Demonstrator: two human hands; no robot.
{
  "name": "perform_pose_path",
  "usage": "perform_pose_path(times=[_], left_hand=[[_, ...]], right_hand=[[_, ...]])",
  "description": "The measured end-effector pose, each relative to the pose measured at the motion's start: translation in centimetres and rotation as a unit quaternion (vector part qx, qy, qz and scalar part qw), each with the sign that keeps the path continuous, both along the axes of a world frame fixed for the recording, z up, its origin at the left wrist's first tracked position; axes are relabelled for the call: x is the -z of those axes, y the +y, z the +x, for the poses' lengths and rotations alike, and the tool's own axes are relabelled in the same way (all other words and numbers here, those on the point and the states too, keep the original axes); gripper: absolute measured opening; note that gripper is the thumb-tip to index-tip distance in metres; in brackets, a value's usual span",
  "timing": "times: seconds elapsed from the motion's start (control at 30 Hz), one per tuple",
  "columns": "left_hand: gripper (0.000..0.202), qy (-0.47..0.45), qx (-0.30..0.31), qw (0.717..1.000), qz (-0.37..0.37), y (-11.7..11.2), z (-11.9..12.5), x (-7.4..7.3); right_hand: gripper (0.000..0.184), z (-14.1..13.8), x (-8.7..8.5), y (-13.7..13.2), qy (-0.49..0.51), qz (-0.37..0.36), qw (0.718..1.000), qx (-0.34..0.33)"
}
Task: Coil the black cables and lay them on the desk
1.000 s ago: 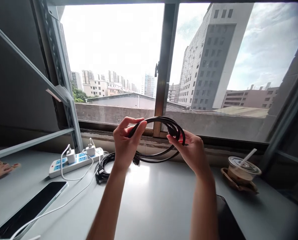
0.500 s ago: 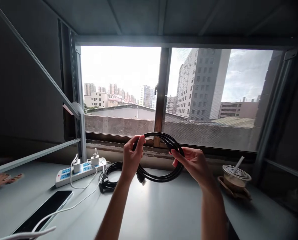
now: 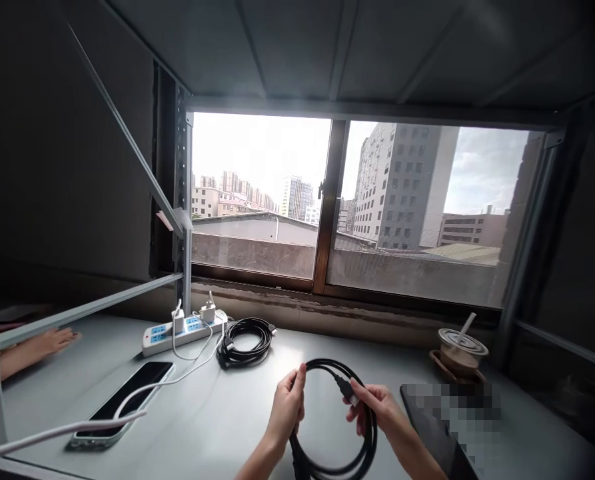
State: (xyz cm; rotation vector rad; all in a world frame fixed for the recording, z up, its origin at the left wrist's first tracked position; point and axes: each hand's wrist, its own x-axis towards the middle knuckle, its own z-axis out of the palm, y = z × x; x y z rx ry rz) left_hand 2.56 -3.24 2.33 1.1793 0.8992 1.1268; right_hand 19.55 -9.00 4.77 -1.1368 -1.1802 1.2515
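Mid-coiling, fingers of the left hand (image 3: 287,408) pinch the black cable (image 3: 327,364), fingers of the right hand (image 3: 380,408) grip seemingly its plug (image 3: 350,392) (loops hanging between them); next calls for keeping loops gathered.

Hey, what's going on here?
A person holds a coiled black cable above a grey desk by the window. The left hand grips one side of the loop, the right hand the other, near a plug. A second coil, a power strip, a phone and a lidded drink sit on the desk.
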Motion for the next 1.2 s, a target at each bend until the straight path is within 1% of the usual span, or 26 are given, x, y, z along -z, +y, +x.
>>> perform_pose_path(times=[0.03, 0.1, 0.17, 0.2, 0.23, 0.3, 0.37, 0.4, 0.43, 0.47, 0.53, 0.63, 0.7, 0.8, 0.87, 0.97, 1.07, 1.13, 1.2], left_hand=[[0.065, 0.009, 0.008, 1.000, -0.027, -0.1, 0.0, 1.0], [0.066, 0.034, 0.026, 0.997, -0.067, -0.3, 0.0, 2.5], [0.065, 0.076, 0.035, 0.994, -0.068, -0.5, 0.0, 3.6], [0.065, 0.101, 0.031, 0.993, -0.052, -0.6, 0.0, 3.9], [0.064, 0.125, 0.023, 0.991, -0.029, -0.6, -0.1, 4.2], [0.064, 0.165, -0.003, 0.986, 0.018, -0.7, -0.2, 4.5], [0.062, 0.189, -0.023, 0.981, 0.047, -0.8, -0.3, 4.5], [0.062, 0.198, -0.027, 0.978, 0.053, -0.8, -0.4, 4.4], [0.061, 0.205, -0.027, 0.977, 0.055, -0.8, -0.5, 4.4], [0.060, 0.211, -0.026, 0.975, 0.056, -0.7, -0.6, 4.3], [0.058, 0.219, -0.027, 0.973, 0.060, -0.5, -0.8, 4.1], [0.054, 0.220, -0.040, 0.972, 0.067, -0.3, -0.9, 3.6], [0.050, 0.211, -0.065, 0.973, 0.071, -0.3, -1.0, 3.3], [0.044, 0.197, -0.120, 0.970, 0.076, -1.0, -1.3, 2.8], [0.037, 0.197, -0.150, 0.966, 0.078, -1.8, -1.8, 2.7], [0.030, 0.197, -0.178, 0.962, 0.068, -3.1, -2.9, 2.8], [0.030, 0.171, -0.206, 0.962, 0.058, -4.2, -3.7, 2.8], [0.035, 0.150, -0.203, 0.966, 0.061, -4.7, -3.8, 2.7], [0.042, 0.144, -0.180, 0.971, 0.062, -4.8, -3.7, 2.6]], right_hand=[[0.052, -0.2, 1.1, -0.1, 0.028, -0.021, 0.999, 0.003], [0.047, -0.6, 2.7, -0.3, 0.094, -0.058, 0.993, 0.032], [0.041, -0.9, 3.7, -0.5, 0.142, -0.087, 0.983, 0.075], [0.039, -1.0, 4.1, -0.6, 0.145, -0.093, 0.981, 0.090], [0.038, -1.1, 4.5, -0.7, 0.126, -0.092, 0.983, 0.098], [0.041, -1.2, 5.2, -0.8, 0.035, -0.058, 0.992, 0.109], [0.055, -1.3, 5.9, -1.0, -0.079, 0.003, 0.988, 0.130], [0.062, -1.4, 6.2, -1.2, -0.127, 0.037, 0.981, 0.143], [0.063, -1.5, 6.4, -1.3, -0.164, 0.071, 0.972, 0.153], [0.058, -1.6, 6.5, -1.3, -0.192, 0.098, 0.964, 0.157], [0.042, -1.6, 6.4, -1.2, -0.227, 0.125, 0.954, 0.148], [0.036, -1.1, 6.0, 0.0, -0.253, 0.112, 0.955, 0.112], [0.034, -0.6, 5.8, 1.3, -0.262, 0.102, 0.954, 0.098], [0.031, 0.1, 6.0, 2.9, -0.280, 0.092, 0.950, 0.106], [0.033, 0.3, 6.2, 3.4, -0.289, 0.086, 0.946, 0.122], [0.039, 0.3, 6.4, 3.1, -0.301, 0.075, 0.941, 0.133], [0.041, 0.1, 6.2, 2.3, -0.321, 0.074, 0.934, 0.135], [0.041, 0.0, 5.9, 1.8, -0.343, 0.080, 0.926, 0.134], [0.042, -0.1, 5.5, 1.4, -0.369, 0.087, 0.917, 0.128]])
